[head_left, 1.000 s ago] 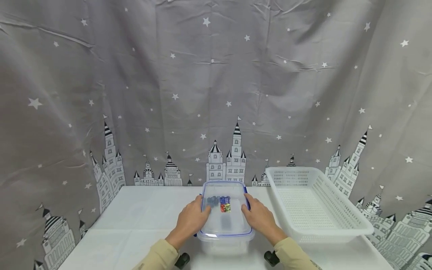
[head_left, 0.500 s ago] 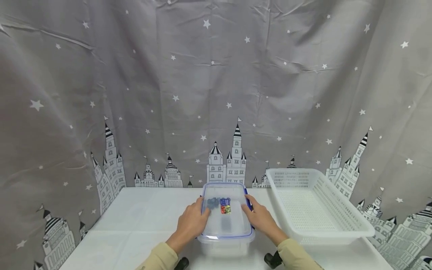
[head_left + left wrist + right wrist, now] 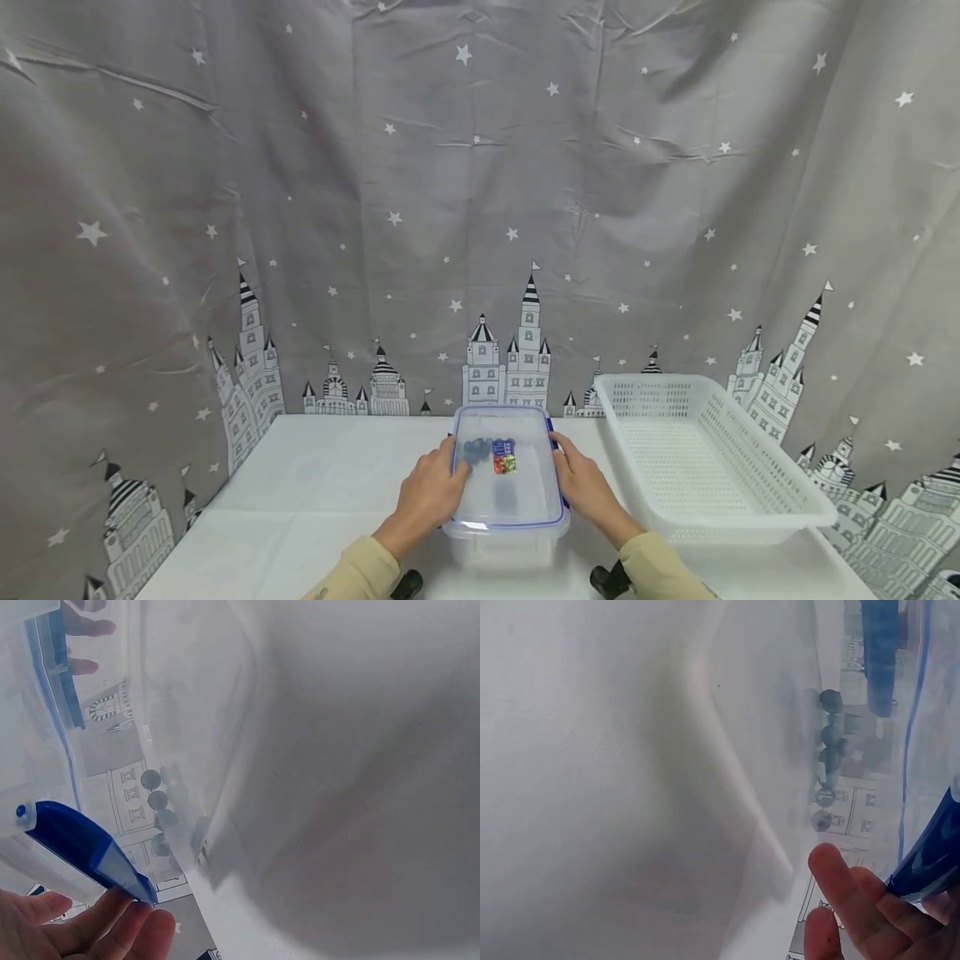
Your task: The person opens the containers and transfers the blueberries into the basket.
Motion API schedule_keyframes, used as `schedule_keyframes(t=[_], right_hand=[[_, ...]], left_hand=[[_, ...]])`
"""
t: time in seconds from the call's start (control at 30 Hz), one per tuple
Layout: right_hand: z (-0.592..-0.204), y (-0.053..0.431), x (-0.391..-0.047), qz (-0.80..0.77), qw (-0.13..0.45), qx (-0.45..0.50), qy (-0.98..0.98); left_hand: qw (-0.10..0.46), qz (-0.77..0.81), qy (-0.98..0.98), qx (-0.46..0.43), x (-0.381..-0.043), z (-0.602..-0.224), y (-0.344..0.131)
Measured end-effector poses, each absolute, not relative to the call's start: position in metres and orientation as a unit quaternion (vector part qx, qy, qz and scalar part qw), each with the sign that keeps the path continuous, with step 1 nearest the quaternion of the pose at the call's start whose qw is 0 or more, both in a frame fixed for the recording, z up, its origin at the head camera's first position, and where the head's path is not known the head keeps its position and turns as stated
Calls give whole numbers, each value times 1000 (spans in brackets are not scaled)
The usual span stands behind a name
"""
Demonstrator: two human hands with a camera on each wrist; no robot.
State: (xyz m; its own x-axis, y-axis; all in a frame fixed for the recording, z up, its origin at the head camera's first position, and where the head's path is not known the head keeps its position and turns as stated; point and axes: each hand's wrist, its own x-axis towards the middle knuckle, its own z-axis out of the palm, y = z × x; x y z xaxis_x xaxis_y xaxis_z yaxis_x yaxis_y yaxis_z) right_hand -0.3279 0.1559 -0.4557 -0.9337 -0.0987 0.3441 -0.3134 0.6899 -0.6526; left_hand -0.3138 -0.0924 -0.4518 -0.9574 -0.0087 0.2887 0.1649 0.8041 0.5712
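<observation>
A clear food storage container (image 3: pixel 505 550) stands on the white table, its lid (image 3: pixel 517 500) edged in blue. Dark round things like grapes (image 3: pixel 476 451) show through it in a cluster. My left hand (image 3: pixel 433 492) is along the left side, thumb on the lid. In the left wrist view, its fingertips touch the end of a blue latch (image 3: pixel 90 851) that sticks out from the lid. At the opposite side is my right hand (image 3: pixel 588 492). The right wrist view shows its fingers (image 3: pixel 851 896) extended beside another tilted blue latch (image 3: pixel 937 851), partly cut off by the frame.
A white perforated plastic basket (image 3: pixel 693 458) stands close on the right, past the right hand. The white table (image 3: pixel 330 467) extends to the left of the container. Behind it hangs a grey curtain (image 3: pixel 420 183) with stars and castles.
My right thumb has slid from the lid's top outward to its right edge. The left hand stays at its side, and the container and basket keep their places.
</observation>
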Motion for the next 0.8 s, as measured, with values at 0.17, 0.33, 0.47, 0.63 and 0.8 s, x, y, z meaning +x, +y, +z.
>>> schedule_keyframes(t=[0.17,0.33,0.47,0.63,0.8], right_hand=[[-457,156,-328,387,145,120,-903],[-457,156,-329,384,147,114,-904],[-456,155,-329,378,152,110,-907],[-458,161,-330,377,153,103,-908],[-461,168,-328,385,141,73,-909]], left_hand=[[137,-311,-940,-38,-314,-453,-93],[135,-315,-939,-34,-313,-451,-92],[135,-316,-939,-33,-314,-451,-93],[129,-318,-939,-31,-315,-451,-92],[131,-317,-939,-28,-314,-452,-92]])
